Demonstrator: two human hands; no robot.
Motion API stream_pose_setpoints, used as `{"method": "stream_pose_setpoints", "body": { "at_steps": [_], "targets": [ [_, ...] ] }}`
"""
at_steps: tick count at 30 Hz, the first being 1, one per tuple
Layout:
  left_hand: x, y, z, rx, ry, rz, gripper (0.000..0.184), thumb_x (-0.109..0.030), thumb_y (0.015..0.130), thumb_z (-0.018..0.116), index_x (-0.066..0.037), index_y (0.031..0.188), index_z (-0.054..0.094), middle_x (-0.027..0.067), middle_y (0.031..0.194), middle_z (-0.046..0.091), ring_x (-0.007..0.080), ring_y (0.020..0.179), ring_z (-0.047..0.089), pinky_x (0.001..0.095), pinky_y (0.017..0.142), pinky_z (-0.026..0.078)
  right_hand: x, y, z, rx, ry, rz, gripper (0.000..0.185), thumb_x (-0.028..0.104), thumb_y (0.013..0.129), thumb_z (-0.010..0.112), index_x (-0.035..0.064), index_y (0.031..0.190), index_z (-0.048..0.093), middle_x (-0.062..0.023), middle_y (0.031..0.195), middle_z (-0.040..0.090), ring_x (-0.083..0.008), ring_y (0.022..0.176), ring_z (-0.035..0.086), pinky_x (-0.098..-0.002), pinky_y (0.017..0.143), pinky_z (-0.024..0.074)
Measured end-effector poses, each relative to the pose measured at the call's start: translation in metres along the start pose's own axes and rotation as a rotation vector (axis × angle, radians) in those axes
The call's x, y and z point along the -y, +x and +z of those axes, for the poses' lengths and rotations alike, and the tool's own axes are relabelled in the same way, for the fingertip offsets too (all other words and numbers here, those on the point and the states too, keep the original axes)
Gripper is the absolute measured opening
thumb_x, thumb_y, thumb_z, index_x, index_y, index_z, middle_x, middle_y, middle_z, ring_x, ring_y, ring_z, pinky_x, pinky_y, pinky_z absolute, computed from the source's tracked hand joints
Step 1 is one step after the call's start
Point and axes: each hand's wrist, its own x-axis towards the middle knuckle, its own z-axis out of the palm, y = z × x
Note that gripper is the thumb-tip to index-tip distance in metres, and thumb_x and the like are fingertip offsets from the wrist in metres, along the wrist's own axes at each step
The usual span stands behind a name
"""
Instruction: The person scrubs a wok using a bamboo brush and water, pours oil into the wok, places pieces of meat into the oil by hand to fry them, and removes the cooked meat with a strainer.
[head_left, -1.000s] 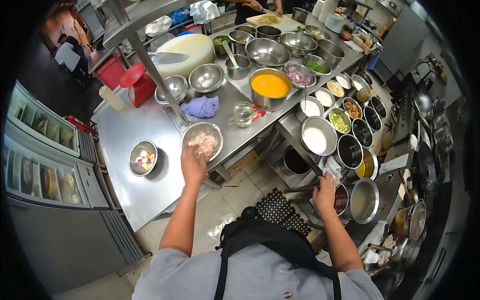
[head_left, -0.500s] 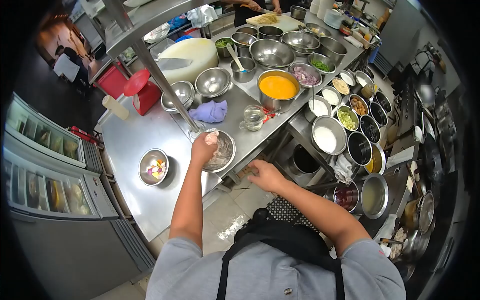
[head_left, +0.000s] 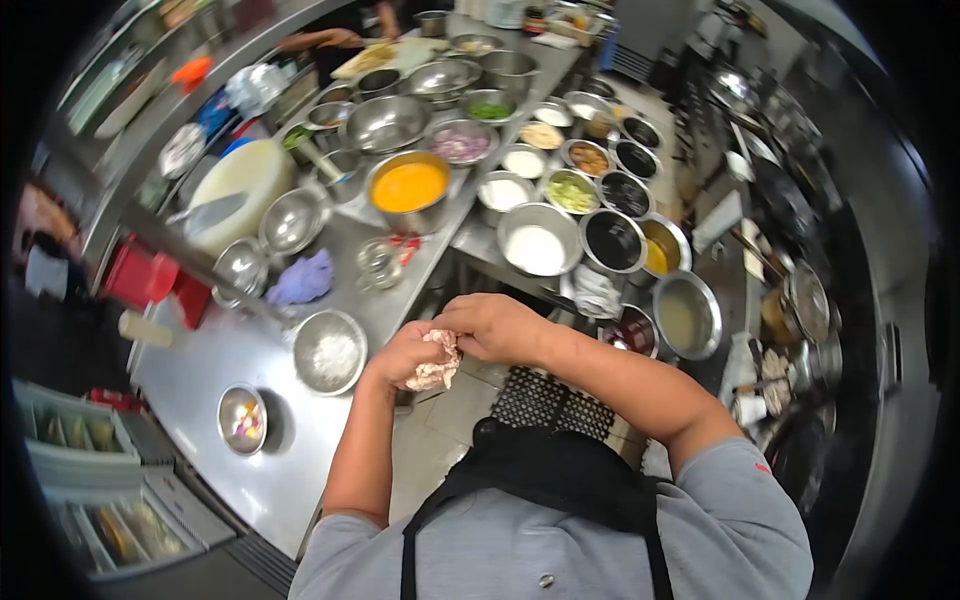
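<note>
My left hand [head_left: 408,357] is closed around a clump of pale pink, coated raw meat [head_left: 437,364], held above the floor just off the table's edge. Against it, my right hand [head_left: 492,328] has its fingers bent at the top of the clump; its fingertips are partly hidden. To the left stands a steel bowl [head_left: 330,352] with white powder inside. Lower left, a smaller steel bowl [head_left: 242,420] holds chopped pieces in yellow, white and purple.
A glass mug [head_left: 379,264], purple cloth [head_left: 301,278] and pot of orange liquid [head_left: 410,187] stand on the steel table [head_left: 200,370]. Several filled containers line the right side, near a white cloth [head_left: 596,294]. Another person's hands [head_left: 340,38] are at a cutting board.
My left hand has lifted the meat out of the bowl and over the table's edge. My right hand has come across from the right to meet it. The view has turned.
</note>
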Motion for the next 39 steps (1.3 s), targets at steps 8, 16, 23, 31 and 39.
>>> {"method": "stream_pose_setpoints", "body": {
  "at_steps": [8, 16, 23, 31, 39],
  "targets": [
    [0.015, 0.107, 0.149, 0.346, 0.085, -0.084, 0.035, -0.004, 0.072, 0.060, 0.001, 0.107, 0.062, 0.0037, 0.089, 0.064, 0.0113, 0.072, 0.061, 0.0252, 0.064, 0.050, 0.032, -0.181, -0.077, -0.633, 0.612, 0.933, 0.019, 0.006, 0.082, 0.066, -0.0022, 0.099, 0.069, -0.0084, 0.084, 0.071, -0.0097, 0.072, 0.064, -0.0250, 0.064, 0.0515],
    [0.071, 0.164, 0.328, 0.336, 0.123, -0.101, 0.029, -0.014, 0.084, 0.060, 0.001, 0.108, 0.060, 0.0067, 0.090, 0.065, 0.0126, 0.068, 0.061, 0.0257, 0.058, 0.051, 0.105, -0.330, -0.121, -1.200, 1.047, 0.859, 0.023, -0.001, 0.086, 0.058, -0.0047, 0.108, 0.065, -0.0068, 0.097, 0.069, -0.0111, 0.083, 0.065, -0.0245, 0.073, 0.0543],
    [0.118, 0.184, 0.446, 0.488, 0.286, -0.181, 0.032, -0.013, 0.084, 0.068, 0.001, 0.113, 0.060, 0.0066, 0.098, 0.067, 0.0125, 0.079, 0.065, 0.0267, 0.068, 0.053, 0.147, -0.449, -0.133, -0.925, -0.018, 1.214, 0.029, 0.009, 0.080, 0.067, 0.0042, 0.109, 0.066, -0.0101, 0.102, 0.064, -0.0185, 0.082, 0.066, -0.0295, 0.074, 0.0517],
    [0.167, 0.194, 0.546, 0.631, 0.357, -0.273, 0.030, -0.002, 0.072, 0.069, 0.002, 0.101, 0.062, 0.0079, 0.088, 0.066, 0.0148, 0.069, 0.064, 0.0295, 0.062, 0.054, 0.186, -0.542, -0.136, -0.938, -0.693, 0.909, 0.026, 0.003, 0.077, 0.068, 0.0040, 0.102, 0.066, -0.0093, 0.086, 0.064, -0.0258, 0.076, 0.066, -0.0335, 0.067, 0.0545],
    [0.202, 0.247, 0.566, 0.757, 0.175, -0.419, 0.031, -0.008, 0.071, 0.062, 0.002, 0.100, 0.056, 0.0107, 0.081, 0.064, 0.0199, 0.063, 0.064, 0.0318, 0.056, 0.055, 0.206, -0.631, -0.152, -2.021, 0.598, 0.767, 0.010, 0.008, 0.089, 0.061, 0.0067, 0.093, 0.052, 0.0002, 0.073, 0.052, -0.0085, 0.054, 0.048, -0.0243, 0.047, 0.0400]
  ]
}}
